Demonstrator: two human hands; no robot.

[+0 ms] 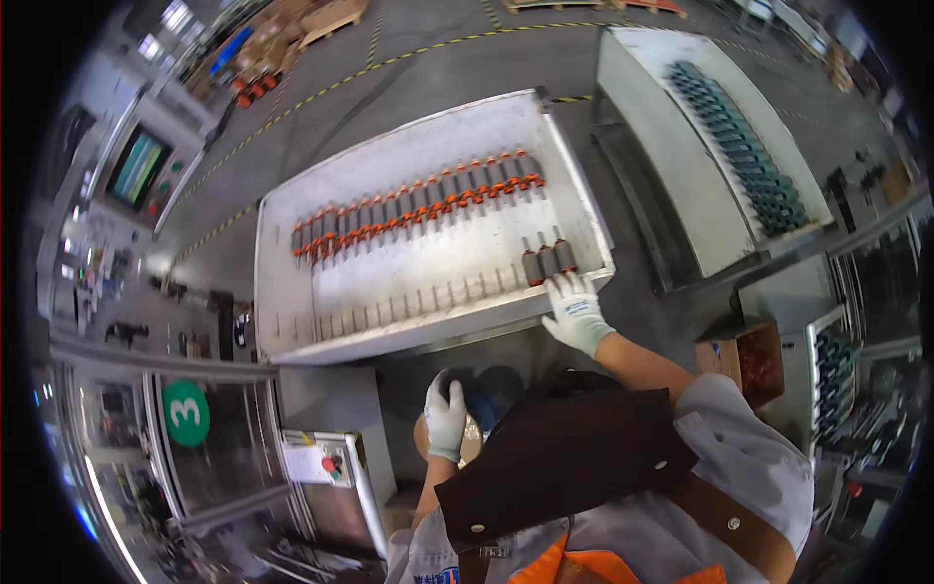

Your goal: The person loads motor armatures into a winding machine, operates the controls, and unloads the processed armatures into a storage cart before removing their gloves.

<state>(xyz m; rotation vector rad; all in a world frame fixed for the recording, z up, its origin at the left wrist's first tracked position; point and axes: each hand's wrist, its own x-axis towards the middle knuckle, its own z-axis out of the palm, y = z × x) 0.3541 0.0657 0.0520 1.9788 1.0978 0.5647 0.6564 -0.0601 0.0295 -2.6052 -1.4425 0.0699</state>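
Observation:
My right hand [576, 313], in a white glove, reaches over the near right corner of a white tray-like cart [389, 338]. Its fingers are stretched out and slightly spread. The fingertips meet the near ends of three motor armatures [550, 261], which have dark grey cores, reddish ends and thin shafts pointing away from me. A long row of similar armatures with orange windings [418, 202] crosses the cart's middle. My gloved left hand [446, 420] hangs lower, in front of the cart. A dark patch shows between its thumb and fingers; whether it holds something is unclear.
Thin upright pins [418, 300] line the cart's near side. To the right, another white cart [671, 161] carries rows of green-ended parts [739, 146]. A cardboard box [759, 360] stands at my right. A control panel with a red button [331, 465] and machine frames are at my left.

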